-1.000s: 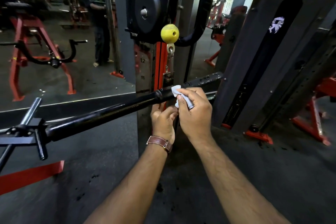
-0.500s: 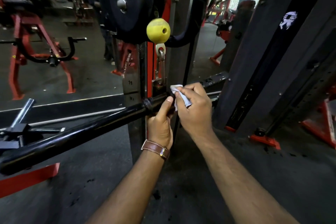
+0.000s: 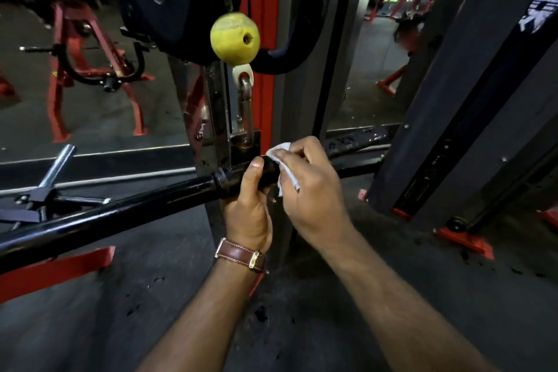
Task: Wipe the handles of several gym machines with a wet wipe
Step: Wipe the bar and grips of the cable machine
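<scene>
1. While the left hand [image 3: 249, 214] is wrapped around the black bar [image 3: 120, 208] from below, thumb lying over the top just beside the collar ring, its grip is clenched on the bar and should hold it steady; a bar hung from a clip will likely swing if pushed.

2. The right hand [image 3: 314, 187] pinches the wet wipe [image 3: 285, 164] between curled fingers, so that grip is grasping the wipe. The wipe sits against the bar's handle section, just right of the left thumb and directly below the carabiner [image 3: 246, 109].

3. Judging from this, the step in hand is rubbing the handle portion right of the collar. To do it well, fold the wipe around the bar so it covers top and underside, not just the near face.

4. Twist the wipe around the bar while sliding it away from the left hand, toward the textured stretch [image 3: 353, 142] beyond the right hand, where grime probably collects.

5. Afterwards, shift the left hand along so the patch under its palm gets wiped too.

6. Keep the head clear of the yellow ball [image 3: 235, 39] hanging above the carabiner, and watch that the wipe does not snag on the clip's plate.
</scene>
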The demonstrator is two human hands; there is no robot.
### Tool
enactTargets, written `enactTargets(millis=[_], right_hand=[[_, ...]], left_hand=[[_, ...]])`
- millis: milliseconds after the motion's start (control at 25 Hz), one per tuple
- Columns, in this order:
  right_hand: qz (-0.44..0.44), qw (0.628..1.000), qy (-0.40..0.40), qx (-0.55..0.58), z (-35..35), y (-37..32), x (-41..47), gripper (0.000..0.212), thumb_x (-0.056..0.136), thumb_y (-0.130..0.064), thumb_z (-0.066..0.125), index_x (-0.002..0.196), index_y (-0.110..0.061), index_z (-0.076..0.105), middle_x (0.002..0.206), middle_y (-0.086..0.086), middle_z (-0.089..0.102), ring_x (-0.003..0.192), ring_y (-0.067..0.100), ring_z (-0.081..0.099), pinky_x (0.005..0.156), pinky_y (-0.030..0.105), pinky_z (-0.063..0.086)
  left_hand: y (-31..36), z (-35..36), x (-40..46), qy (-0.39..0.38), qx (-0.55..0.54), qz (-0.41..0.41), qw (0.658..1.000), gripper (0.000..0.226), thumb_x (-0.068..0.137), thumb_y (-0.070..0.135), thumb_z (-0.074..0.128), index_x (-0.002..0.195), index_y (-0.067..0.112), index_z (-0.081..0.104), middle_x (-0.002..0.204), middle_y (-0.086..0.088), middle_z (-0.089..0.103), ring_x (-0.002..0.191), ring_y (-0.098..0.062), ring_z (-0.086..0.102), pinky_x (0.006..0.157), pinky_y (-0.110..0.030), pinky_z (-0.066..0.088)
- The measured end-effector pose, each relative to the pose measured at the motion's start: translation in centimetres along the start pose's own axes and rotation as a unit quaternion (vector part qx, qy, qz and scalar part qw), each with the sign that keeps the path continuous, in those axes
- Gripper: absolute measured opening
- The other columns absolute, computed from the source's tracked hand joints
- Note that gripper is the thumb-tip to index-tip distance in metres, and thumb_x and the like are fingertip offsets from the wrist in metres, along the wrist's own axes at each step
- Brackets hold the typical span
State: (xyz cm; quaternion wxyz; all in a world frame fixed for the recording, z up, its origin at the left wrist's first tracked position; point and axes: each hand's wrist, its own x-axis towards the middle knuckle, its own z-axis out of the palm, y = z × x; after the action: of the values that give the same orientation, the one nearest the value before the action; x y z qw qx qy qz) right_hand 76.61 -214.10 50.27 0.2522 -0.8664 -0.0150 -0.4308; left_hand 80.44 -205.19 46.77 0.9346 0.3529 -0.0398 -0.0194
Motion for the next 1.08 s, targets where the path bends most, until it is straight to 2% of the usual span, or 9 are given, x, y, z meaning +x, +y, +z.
enactTargets(millis=[240, 400, 480, 600, 720, 760, 840, 920, 1080], right_hand=[[0.071, 0.974, -0.214, -0.031, -2.2, 0.1, 4.4, 0.017, 0.093, -0.011, 0.056, 0.098, -0.008, 0.073, 0.101, 0.005, 0.051, 0.086, 0.025, 0.058, 0.073, 0.04, 0.052], [0.073, 0.939, -0.29, -0.171, -3.8, 1.5, 7.3, 0.017, 0.088, -0.012, 0.061, 0.103, -0.012, 0.069, 0.099, 0.003, 0.046, 0.096, 0.031, 0.06, 0.079, 0.038, 0.051], [0.073, 0.946, -0.253, -0.19, -3.6, 1.4, 6.8, 0.017, 0.087, -0.007, 0.059, 0.102, -0.009, 0.068, 0.104, 0.007, 0.046, 0.094, 0.032, 0.06, 0.077, 0.04, 0.052], [-0.005, 0.99, -0.138, 0.029, -1.7, -0.3, 1.7, 0.015, 0.092, -0.007, 0.058, 0.103, -0.006, 0.068, 0.104, 0.006, 0.052, 0.087, 0.023, 0.06, 0.073, 0.036, 0.053], [0.127, 0.976, 0.021, 0.173, -0.9, 3.1, -2.0, 0.016, 0.088, -0.001, 0.064, 0.098, -0.013, 0.07, 0.099, 0.002, 0.065, 0.092, 0.013, 0.064, 0.084, 0.031, 0.055], [0.262, 0.929, 0.052, 0.254, -0.6, 4.6, -2.2, 0.016, 0.088, -0.001, 0.065, 0.095, -0.015, 0.069, 0.096, 0.003, 0.068, 0.089, 0.013, 0.067, 0.083, 0.035, 0.057], [0.514, 0.677, 0.023, 0.526, 0.6, 5.1, -1.3, 0.018, 0.089, 0.005, 0.06, 0.094, -0.011, 0.066, 0.085, 0.009, 0.071, 0.071, 0.014, 0.069, 0.067, 0.03, 0.059], [0.535, 0.492, -0.045, 0.686, 1.8, 3.7, -0.5, 0.026, 0.079, 0.01, 0.055, 0.097, -0.006, 0.065, 0.078, 0.011, 0.071, 0.063, 0.015, 0.069, 0.058, 0.024, 0.057], [0.511, 0.476, -0.068, 0.712, 2.7, 3.4, 1.4, 0.029, 0.086, 0.011, 0.046, 0.096, -0.003, 0.07, 0.083, 0.013, 0.073, 0.072, 0.019, 0.071, 0.069, 0.026, 0.06]], left_hand=[[-0.5, 2.1, -0.8, 0.023, 0.003, 0.019, 1.0, 0.009, 0.087, 0.004, 0.067, 0.087, 0.012, 0.072, 0.086, -0.001, 0.074, 0.082, -0.013, 0.071, 0.066, -0.023, 0.056], [-1.1, 2.0, -0.4, 0.06, 0.003, 0.055, 0.997, 0.022, 0.078, 0.014, 0.071, 0.096, 0.006, 0.063, 0.094, -0.009, 0.066, 0.087, -0.023, 0.066, 0.061, -0.027, 0.056], [-1.1, 2.3, -0.7, 0.071, 0.003, 0.061, 0.996, 0.01, 0.082, 0.01, 0.068, 0.091, 0.008, 0.064, 0.087, -0.004, 0.069, 0.082, -0.018, 0.067, 0.06, -0.025, 0.055], [-1.1, 2.9, -1.0, 0.082, 0.008, 0.038, 0.996, 0.008, 0.089, -0.001, 0.064, 0.09, 0.006, 0.067, 0.081, -0.002, 0.074, 0.076, -0.012, 0.071, 0.067, -0.024, 0.056], [-1.0, 2.4, -0.5, 0.095, 0.024, 0.037, 0.995, 0.008, 0.084, 0.002, 0.07, 0.091, 0.003, 0.066, 0.085, -0.008, 0.071, 0.076, -0.017, 0.07, 0.065, -0.025, 0.057], [-1.0, 2.1, -0.3, 0.098, 0.038, 0.043, 0.994, 0.015, 0.08, 0.006, 0.076, 0.092, 0.004, 0.067, 0.089, -0.009, 0.07, 0.081, -0.02, 0.069, 0.067, -0.027, 0.057], [-1.1, 2.0, -0.4, 0.095, 0.062, 0.032, 0.993, 0.034, 0.068, 0.013, 0.088, 0.095, 0.005, 0.069, 0.098, -0.014, 0.07, 0.091, -0.026, 0.068, 0.079, -0.036, 0.059], [-1.3, 2.2, -0.6, 0.099, 0.056, 0.024, 0.993, 0.039, 0.062, 0.008, 0.09, 0.095, 0.006, 0.07, 0.096, -0.012, 0.072, 0.091, -0.026, 0.069, 0.085, -0.039, 0.059], [-1.0, 1.7, -0.6, 0.119, 0.086, 0.058, 0.987, 0.054, 0.059, 0.01, 0.091, 0.107, -0.002, 0.068, 0.104, -0.013, 0.073, 0.098, -0.026, 0.07, 0.09, -0.037, 0.057]])
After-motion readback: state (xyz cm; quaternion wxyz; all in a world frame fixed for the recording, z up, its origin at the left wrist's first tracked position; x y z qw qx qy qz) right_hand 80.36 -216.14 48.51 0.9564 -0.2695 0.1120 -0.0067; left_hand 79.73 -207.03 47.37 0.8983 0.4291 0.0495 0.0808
